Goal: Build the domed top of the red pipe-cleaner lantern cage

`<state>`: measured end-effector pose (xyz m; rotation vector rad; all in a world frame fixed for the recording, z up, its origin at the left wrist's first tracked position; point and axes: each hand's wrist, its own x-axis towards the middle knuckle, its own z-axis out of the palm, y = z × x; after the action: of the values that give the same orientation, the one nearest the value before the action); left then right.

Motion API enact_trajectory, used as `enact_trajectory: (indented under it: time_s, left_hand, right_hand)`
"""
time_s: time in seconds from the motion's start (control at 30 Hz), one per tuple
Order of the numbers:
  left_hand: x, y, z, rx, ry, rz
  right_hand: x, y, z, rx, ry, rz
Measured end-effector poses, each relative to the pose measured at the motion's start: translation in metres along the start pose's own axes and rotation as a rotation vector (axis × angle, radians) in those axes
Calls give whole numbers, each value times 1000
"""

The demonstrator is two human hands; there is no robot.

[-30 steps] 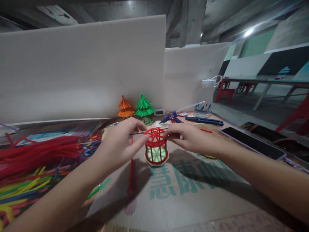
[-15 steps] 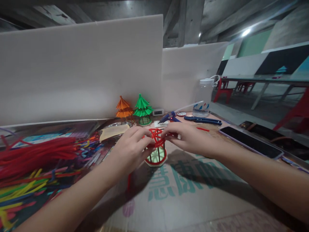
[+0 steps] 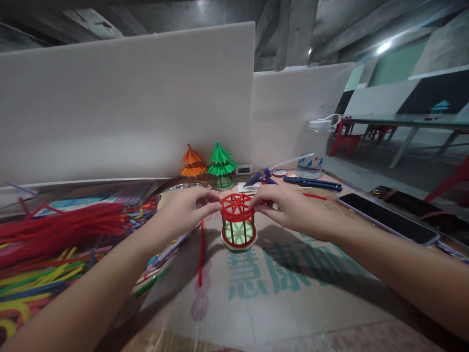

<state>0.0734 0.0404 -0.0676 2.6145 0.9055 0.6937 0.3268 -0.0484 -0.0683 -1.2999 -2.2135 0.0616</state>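
A small round red frame [image 3: 238, 220] stands upright on the table, with a spoked red top, dark posts and a red ring on a pale base. My left hand [image 3: 186, 205] pinches the left edge of its top between thumb and fingers. At the opposite edge, my right hand [image 3: 280, 208] grips the rim the same way. A straight red strip [image 3: 201, 254] lies to the left of the frame. Behind stand an orange tiered model [image 3: 192, 164] and a green tiered model [image 3: 221, 165].
Red and coloured strips [image 3: 58, 230] cover the left side. At the back are a blue glue gun [image 3: 259, 177], a small display [image 3: 244, 169] and a clear bottle [image 3: 311, 151]. Blue pliers [image 3: 312, 184] and a phone [image 3: 388, 217] lie right.
My left hand has moved left from over the red top to its edge, uncovering the spokes. The view has shifted slightly, and more of the red strip shows.
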Motion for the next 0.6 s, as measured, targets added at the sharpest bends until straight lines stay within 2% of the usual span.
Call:
enact_trajectory:
  time_s: [0.1, 0.3, 0.47, 0.6]
  left_hand:
    - [1, -1, 6, -125, -20, -36]
    - [0, 8, 15, -39, 69, 24]
    - [0, 12, 10, -56, 177, -28]
    - [-2, 13, 3, 135, 258, -38]
  right_hand:
    - [-1, 0, 0, 0, 1, 2]
    - [-1, 1, 2, -19, 20, -12]
    - [-1, 2, 4, -26, 28, -26]
    - [0, 2, 6, -10, 21, -37]
